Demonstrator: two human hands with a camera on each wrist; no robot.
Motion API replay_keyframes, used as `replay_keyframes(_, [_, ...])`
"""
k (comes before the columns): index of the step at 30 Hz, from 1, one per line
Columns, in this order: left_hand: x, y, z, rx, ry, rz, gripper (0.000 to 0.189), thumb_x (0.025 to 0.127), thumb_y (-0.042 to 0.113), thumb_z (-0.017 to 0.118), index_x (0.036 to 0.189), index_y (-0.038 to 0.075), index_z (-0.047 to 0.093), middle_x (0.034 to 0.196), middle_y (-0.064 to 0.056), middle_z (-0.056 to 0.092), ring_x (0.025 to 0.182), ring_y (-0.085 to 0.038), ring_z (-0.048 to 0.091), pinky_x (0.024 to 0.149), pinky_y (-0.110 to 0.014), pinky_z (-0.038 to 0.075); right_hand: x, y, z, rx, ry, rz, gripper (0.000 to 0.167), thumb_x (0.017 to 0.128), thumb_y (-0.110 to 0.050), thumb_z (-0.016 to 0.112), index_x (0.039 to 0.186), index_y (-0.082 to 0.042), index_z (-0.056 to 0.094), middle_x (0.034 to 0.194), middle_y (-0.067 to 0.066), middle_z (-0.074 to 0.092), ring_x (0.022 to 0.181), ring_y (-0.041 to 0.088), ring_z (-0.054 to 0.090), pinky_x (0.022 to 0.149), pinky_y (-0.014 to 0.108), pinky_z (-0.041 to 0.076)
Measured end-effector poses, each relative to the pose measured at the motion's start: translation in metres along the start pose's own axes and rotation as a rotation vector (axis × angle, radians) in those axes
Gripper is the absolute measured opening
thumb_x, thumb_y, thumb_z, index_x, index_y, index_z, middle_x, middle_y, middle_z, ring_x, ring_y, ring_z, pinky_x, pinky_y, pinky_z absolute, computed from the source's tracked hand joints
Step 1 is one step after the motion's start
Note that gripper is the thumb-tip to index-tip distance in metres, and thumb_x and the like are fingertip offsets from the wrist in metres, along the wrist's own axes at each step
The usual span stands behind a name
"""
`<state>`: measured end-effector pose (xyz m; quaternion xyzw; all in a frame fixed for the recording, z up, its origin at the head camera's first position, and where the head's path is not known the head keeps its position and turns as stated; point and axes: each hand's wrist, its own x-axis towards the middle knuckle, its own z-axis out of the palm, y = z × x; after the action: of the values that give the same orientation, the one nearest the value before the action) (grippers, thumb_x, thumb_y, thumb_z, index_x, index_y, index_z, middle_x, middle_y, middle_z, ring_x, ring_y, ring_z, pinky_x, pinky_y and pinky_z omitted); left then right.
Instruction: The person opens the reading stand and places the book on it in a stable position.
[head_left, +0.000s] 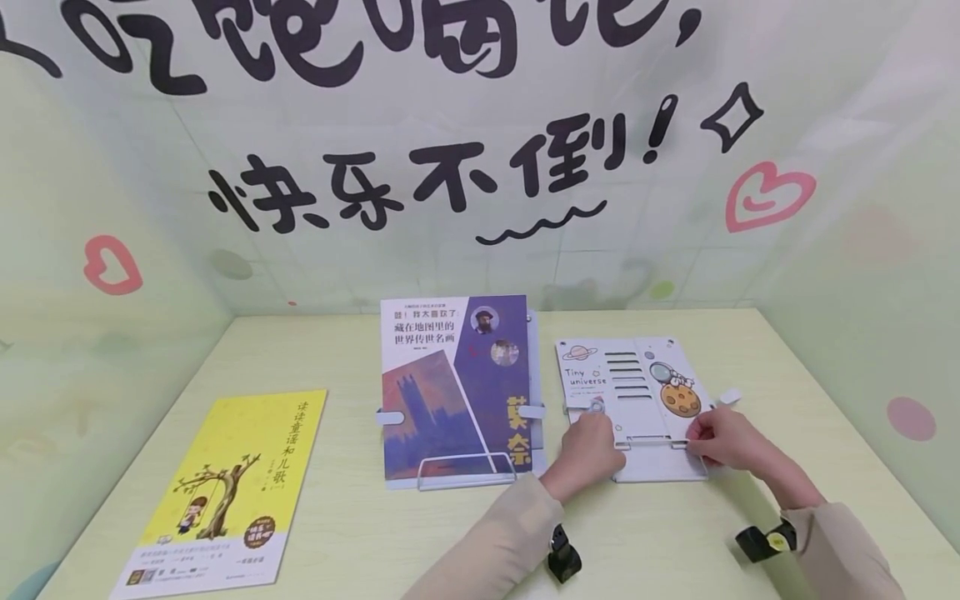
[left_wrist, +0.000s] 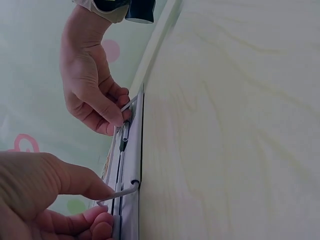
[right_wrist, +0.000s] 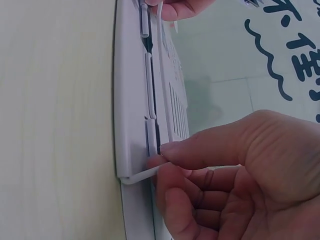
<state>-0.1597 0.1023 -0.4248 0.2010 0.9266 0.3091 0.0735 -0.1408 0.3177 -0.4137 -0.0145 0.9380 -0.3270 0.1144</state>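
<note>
A white book stand [head_left: 626,387] with a "Tiny universe" print and an astronaut leans back on the table at the right. My left hand [head_left: 588,450] is at its lower left corner, thumb and fingers pinching one end of the bent wire page holder [left_wrist: 122,192]. At the lower right corner my right hand [head_left: 731,437] pinches the other end of that wire [right_wrist: 145,175]. The wire stands out from the stand's bottom ledge [right_wrist: 125,100]. In the head view the fingers partly hide the wire.
Left of my hands, a second stand with side clips [head_left: 533,412] and a wire holder [head_left: 465,486] bears a purple and white book [head_left: 435,375]. A yellow book [head_left: 232,475] lies flat at the table's left. The printed wall [head_left: 420,267] rises behind.
</note>
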Motion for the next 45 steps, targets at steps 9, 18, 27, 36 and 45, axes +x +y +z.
replay_keyframes(9, [-0.006,0.005,-0.001,0.043,-0.027,0.001,0.034,0.065,0.002,0.064,0.052,0.014,0.034,0.049,0.005,0.03,0.045,-0.011,0.033,0.037,-0.023,0.026,-0.011,0.006,0.003,0.04,-0.007,-0.111,0.009,0.086,0.001,0.059,0.082,-0.002,0.051,0.062,0.001,0.049,0.054,0.01,0.045,0.048,0.022,0.038])
replay_keyframes(18, [-0.014,0.012,0.003,0.186,-0.02,-0.001,0.03,0.067,0.005,0.073,0.087,0.007,0.051,0.062,0.0,0.048,0.054,-0.013,0.047,0.044,-0.025,0.039,-0.022,0.01,0.011,-0.057,0.141,-0.326,0.02,0.083,0.007,0.061,0.081,-0.005,0.047,0.062,-0.005,0.045,0.054,0.001,0.041,0.045,0.021,0.037])
replay_keyframes(27, [-0.023,0.009,0.001,0.221,-0.007,0.142,0.031,0.074,0.005,0.072,0.089,0.011,0.046,0.059,0.003,0.047,0.052,-0.011,0.044,0.041,-0.022,0.034,-0.026,0.019,0.018,-0.067,0.287,-0.527,0.03,0.076,0.017,0.064,0.082,-0.006,0.045,0.066,-0.011,0.044,0.058,-0.002,0.041,0.045,0.019,0.036])
replay_keyframes(36, [-0.032,0.006,0.0,0.249,0.012,0.263,0.03,0.08,0.006,0.069,0.095,0.012,0.044,0.055,0.003,0.046,0.05,-0.011,0.044,0.041,-0.02,0.032,-0.035,0.022,0.023,-0.04,0.351,-0.615,0.037,0.069,0.023,0.064,0.082,-0.006,0.045,0.068,-0.012,0.046,0.062,-0.003,0.043,0.044,0.016,0.039])
replay_keyframes(45, [-0.038,0.006,-0.001,0.301,0.035,0.319,0.032,0.079,0.005,0.07,0.096,0.013,0.044,0.054,0.004,0.047,0.047,-0.011,0.044,0.04,-0.02,0.032,-0.039,0.025,0.026,-0.022,0.343,-0.642,0.038,0.07,0.022,0.066,0.084,-0.007,0.046,0.07,-0.009,0.047,0.064,-0.001,0.045,0.046,0.014,0.041])
